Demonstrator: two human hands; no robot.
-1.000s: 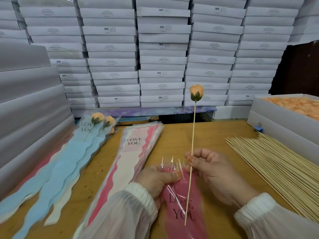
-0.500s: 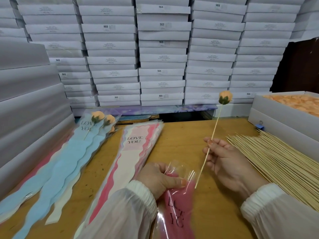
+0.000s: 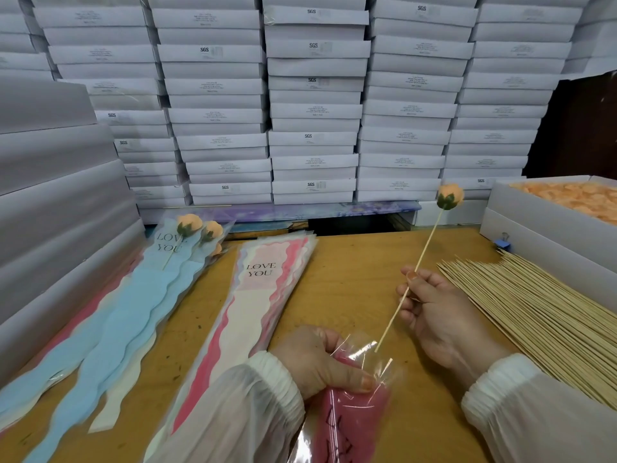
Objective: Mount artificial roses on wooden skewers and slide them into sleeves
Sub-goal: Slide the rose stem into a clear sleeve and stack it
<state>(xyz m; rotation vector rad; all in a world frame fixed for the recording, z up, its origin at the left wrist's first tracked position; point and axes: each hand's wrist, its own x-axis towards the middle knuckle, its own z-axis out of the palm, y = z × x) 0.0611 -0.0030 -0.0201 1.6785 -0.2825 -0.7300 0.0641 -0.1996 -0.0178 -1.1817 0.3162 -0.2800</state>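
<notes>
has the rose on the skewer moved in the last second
Yes. The rose has swung right, away from the middle box stack toward the open box of orange blooms, as the right hand tilts its skewer.

"LOVE YOU" on sleeves (image 3: 260, 272); "SGS", boxes (image 3: 314, 45)

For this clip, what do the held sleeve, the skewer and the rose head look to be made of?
Sleeve: thin clear plastic film with a pink printed part, judging by its glare and creases.
Skewer: pale, matte wood or bamboo, like the loose pile.
Rose: soft, matte orange bud with a green base, possibly foam or fabric; too blurred to say.
</notes>
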